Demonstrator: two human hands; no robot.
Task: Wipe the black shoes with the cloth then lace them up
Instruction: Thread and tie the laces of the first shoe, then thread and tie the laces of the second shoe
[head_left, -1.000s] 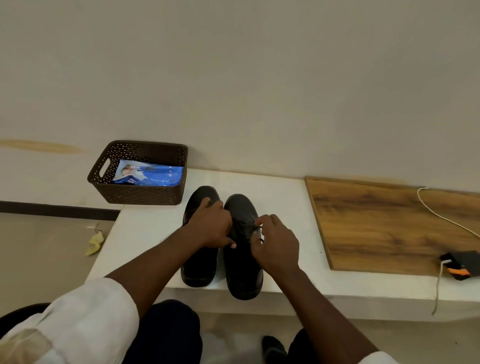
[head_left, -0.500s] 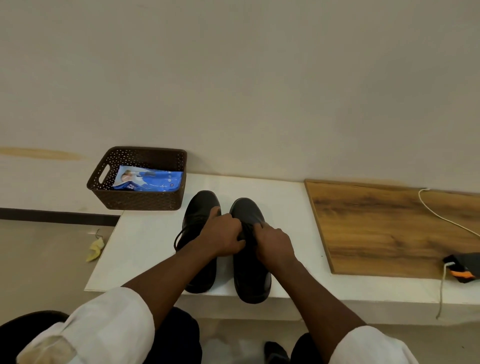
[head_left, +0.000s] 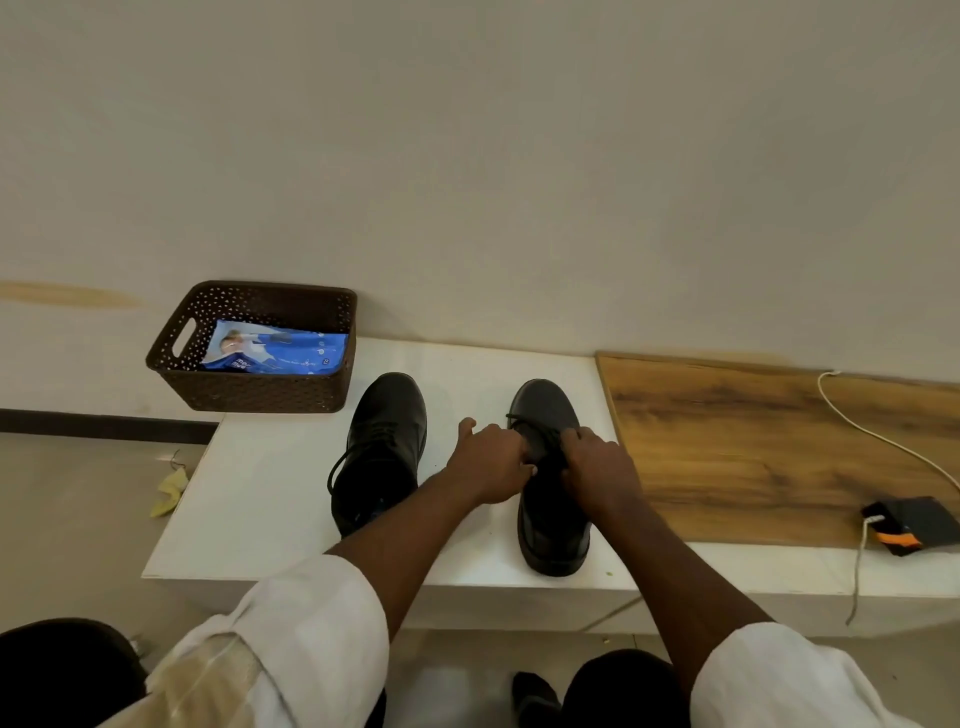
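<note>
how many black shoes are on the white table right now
2. The left shoe stands alone near the basket, untouched. The right shoe is nearer the wooden board, with both hands at its laces. None seems hidden.

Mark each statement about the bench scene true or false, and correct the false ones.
1. Both hands work at the right black leather shoe. True.
2. The left black leather shoe touches the right one. False: a gap of white bench lies between them.
3. The brown perforated plastic basket holds a blue packet. True.
4. The left hand rests flat on the bench. False: like the right hand, it is curled at the laces.
</note>
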